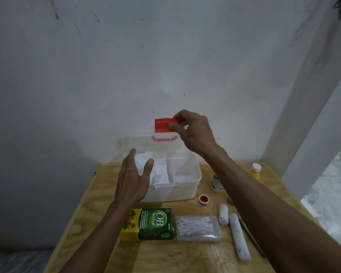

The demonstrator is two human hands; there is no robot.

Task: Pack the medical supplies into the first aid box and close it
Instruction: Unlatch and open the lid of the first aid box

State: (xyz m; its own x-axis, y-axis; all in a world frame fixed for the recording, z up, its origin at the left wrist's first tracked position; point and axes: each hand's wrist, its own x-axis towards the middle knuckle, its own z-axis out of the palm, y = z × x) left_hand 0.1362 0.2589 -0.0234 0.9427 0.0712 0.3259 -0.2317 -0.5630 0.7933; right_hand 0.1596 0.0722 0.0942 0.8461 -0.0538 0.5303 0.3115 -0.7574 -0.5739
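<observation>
A white first aid box point(185, 191) stands open at the far middle of the wooden table, its clear lid point(138, 141) tipped up against the wall. My right hand point(195, 133) pinches the red latch point(161, 126) at the lid's top edge. My left hand point(132, 178) hovers open at the box's left front corner, holding nothing. In front of the box lie a green OB herbal carton point(152, 224), a clear case of cotton swabs point(198, 228), a red tape roll point(202, 200), a short bandage roll point(223, 213) and a long white roll point(239, 236).
A yellow bottle with a white cap point(255, 171) and a small white bottle point(216, 183) stand at the right of the box, partly behind my right forearm. The wooden table point(185, 257) ends close to the wall behind and drops off at left and right.
</observation>
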